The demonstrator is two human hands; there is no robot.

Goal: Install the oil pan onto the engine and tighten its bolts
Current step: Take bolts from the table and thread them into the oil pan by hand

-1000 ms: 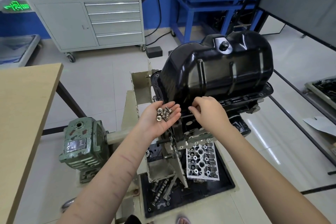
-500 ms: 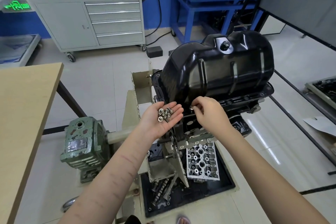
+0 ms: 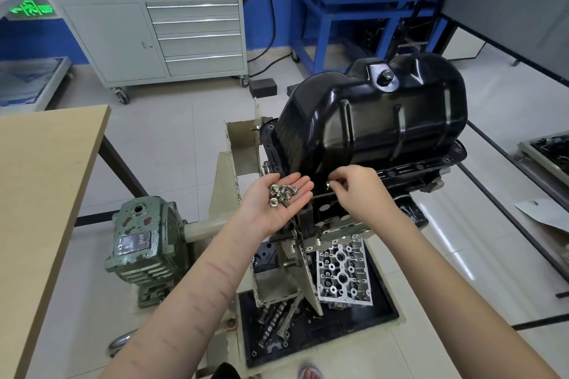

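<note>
Item: oil pan (image 3: 372,120), black, already sitting on the engine (image 3: 412,175), directly ahead of and above your hands, its long axis running left to right across you. Your left hand (image 3: 277,203) is lying palm up, cupping a cluster of loose bolts (image 3: 281,192), just left of the pan's near flange (image 3: 409,167). Your right hand (image 3: 354,188) is pinching a single bolt (image 3: 328,184) at the fingertips, nearly touching that flange and the nearer hand to it. Judgement: the bolt is going into a flange hole just beyond your right fingertips.
</note>
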